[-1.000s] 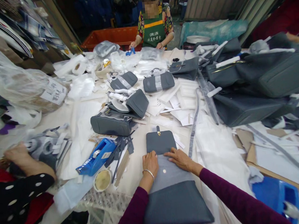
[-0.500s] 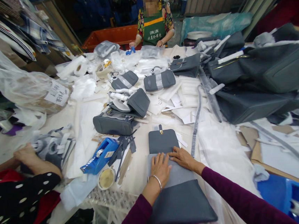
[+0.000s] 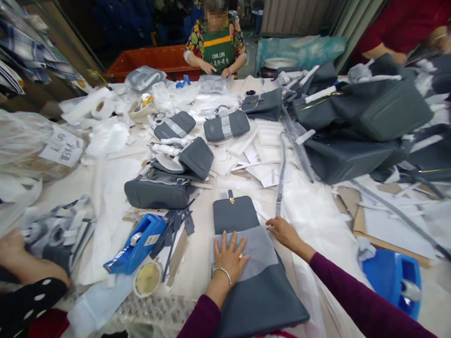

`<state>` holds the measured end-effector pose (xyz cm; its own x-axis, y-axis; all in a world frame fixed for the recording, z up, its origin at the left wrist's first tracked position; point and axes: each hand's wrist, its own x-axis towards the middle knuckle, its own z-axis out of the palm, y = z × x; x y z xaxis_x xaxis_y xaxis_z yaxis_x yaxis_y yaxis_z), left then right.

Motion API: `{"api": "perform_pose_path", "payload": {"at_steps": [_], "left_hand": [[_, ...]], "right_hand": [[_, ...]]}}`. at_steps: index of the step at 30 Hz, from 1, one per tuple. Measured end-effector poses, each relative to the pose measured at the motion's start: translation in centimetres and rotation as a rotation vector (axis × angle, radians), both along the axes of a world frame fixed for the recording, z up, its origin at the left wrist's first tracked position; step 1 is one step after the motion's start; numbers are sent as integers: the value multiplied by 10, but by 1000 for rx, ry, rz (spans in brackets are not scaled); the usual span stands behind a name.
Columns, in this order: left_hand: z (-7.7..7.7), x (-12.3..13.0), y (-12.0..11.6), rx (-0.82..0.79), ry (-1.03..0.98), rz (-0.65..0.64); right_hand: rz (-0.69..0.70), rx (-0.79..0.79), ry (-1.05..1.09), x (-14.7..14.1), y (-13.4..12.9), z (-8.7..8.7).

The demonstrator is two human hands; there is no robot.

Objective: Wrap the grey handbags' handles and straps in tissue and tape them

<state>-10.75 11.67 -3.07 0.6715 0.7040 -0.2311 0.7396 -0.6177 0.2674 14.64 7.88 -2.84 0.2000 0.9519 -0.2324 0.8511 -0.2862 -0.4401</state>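
A dark grey bag (image 3: 256, 303) lies flat in front of me, its flap (image 3: 235, 214) with a gold clasp pointing away. A translucent sheet (image 3: 259, 247) covers its middle. Spread flat on the sheet is my left hand (image 3: 230, 258), fingers apart. My right hand (image 3: 287, 234) is at the sheet's upper right corner, thumb and forefinger together; whatever lies between them is too small to make out.
Left of the bag are a blue tape dispenser (image 3: 137, 244), a round tub (image 3: 147, 279) and dark strips. Grey bags (image 3: 158, 189) stand beyond, more (image 3: 386, 107) at right. A second blue dispenser (image 3: 389, 278) sits lower right. Co-workers are at left, across and upper right.
My right hand has moved right, off the sheet's middle to its edge. My left hand's fingers have spread. The sheet shows less width, and the whole view has shifted.
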Motion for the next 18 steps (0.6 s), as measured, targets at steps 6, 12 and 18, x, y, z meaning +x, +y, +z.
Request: {"api": "perform_pose_path", "payload": {"at_steps": [6,12,18], "left_hand": [[1,2,-2,19,-4,-7],[1,1,-2,12,6,-46],[-6,0,2,8,30,-50]], "right_hand": [[37,189,-13,-22,0,23],[343,102,-98,-86,-13,16],[257,-120,-72,-80,-20,0]]}}
